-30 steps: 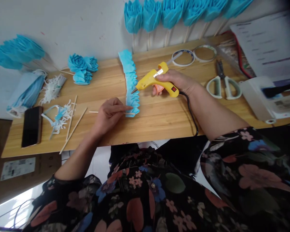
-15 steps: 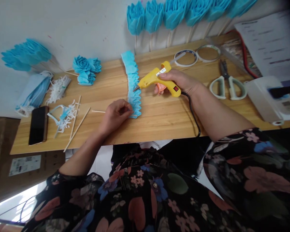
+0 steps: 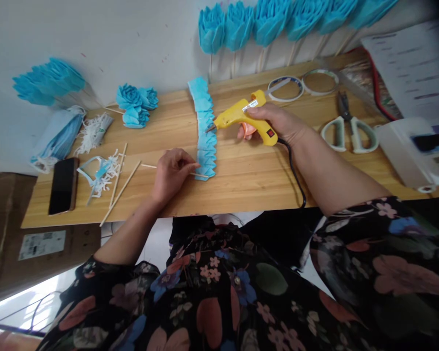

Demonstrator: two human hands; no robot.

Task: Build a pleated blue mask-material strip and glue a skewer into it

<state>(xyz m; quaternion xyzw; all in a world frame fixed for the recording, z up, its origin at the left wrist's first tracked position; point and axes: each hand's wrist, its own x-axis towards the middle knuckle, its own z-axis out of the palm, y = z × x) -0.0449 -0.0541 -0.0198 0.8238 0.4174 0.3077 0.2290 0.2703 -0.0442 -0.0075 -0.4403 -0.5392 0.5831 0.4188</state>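
A pleated blue strip lies lengthwise on the wooden table, running away from me. Across its near end rests a thin wooden stick, pinched in my left hand. My right hand grips a yellow hot glue gun with an orange trigger. Its nozzle points left, at the middle of the strip; whether it touches I cannot tell. A glue stick pokes out of the gun's back, and a black cord hangs from its handle.
Blue flowers on sticks lean on the wall, with more flowers at left. Face masks, a phone and loose sticks lie left. Tape rolls, cutters and a white device are at right.
The view has shifted slightly, moving everything a little to the right. The nozzle has moved slightly up along the strip. My left hand has let more of the stick show over the near end.
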